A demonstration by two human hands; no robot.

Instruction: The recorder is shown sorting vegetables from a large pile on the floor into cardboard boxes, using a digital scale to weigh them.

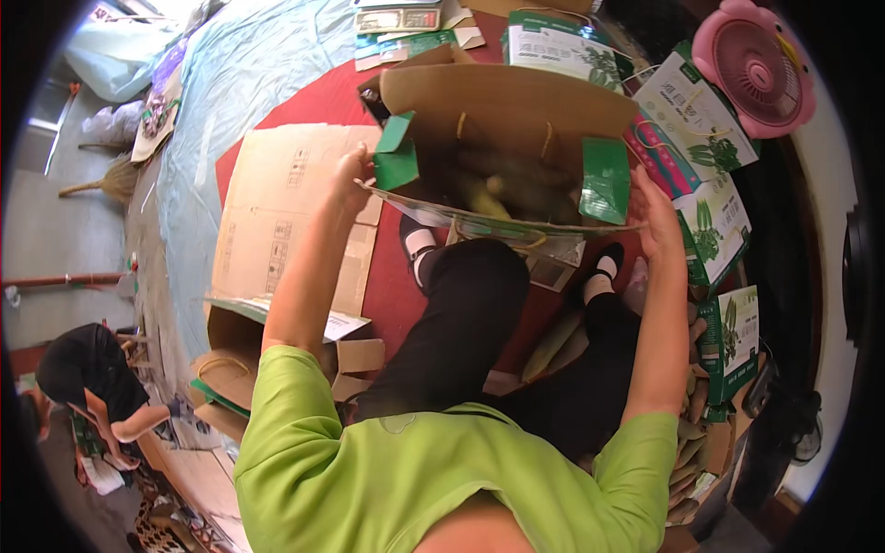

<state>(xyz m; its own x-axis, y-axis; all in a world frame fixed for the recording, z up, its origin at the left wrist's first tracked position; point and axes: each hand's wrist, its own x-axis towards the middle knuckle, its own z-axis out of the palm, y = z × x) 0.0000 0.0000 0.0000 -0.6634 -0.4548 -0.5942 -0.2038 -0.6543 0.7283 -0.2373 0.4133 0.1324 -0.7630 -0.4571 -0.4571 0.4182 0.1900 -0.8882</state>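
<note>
An open brown cardboard box (507, 106) with green flaps stands on the red floor in front of my legs. Long pale yellow-green pieces (484, 195) lie inside it; what they are is hard to tell. My left hand (353, 175) grips the box's near left corner beside a green flap (396, 152). At the near right corner, my right hand (656, 217) holds the rim next to the other green flap (604, 180). Both arms reach forward past my knees.
A flattened brown cardboard sheet (286, 207) lies to the left. Several white-and-green boxes (701, 120) are stacked at the right, under a pink fan (756, 66). A pale blue sheet (249, 64) covers the floor beyond. Another person (92, 378) crouches at the far left.
</note>
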